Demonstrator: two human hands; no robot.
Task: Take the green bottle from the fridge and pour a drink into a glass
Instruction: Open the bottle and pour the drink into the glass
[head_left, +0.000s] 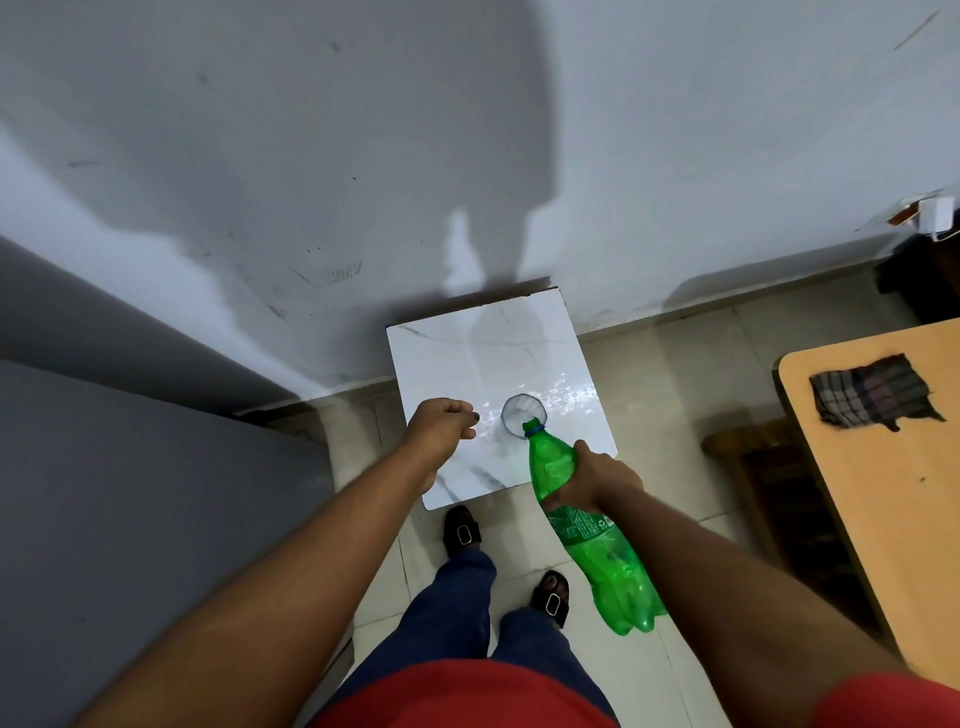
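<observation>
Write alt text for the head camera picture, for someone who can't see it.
Seen from above, a person's right hand tips a green bottle so its neck meets the rim of a clear glass on a small white marble-look table. The left hand hovers closed beside the glass.

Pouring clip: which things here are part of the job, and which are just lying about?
Part of the job:
green bottle, tilted in the right hand
glass on the white marble table
left hand, closed, beside the glass

Lying about:
checked cloth on the wooden table
</observation>
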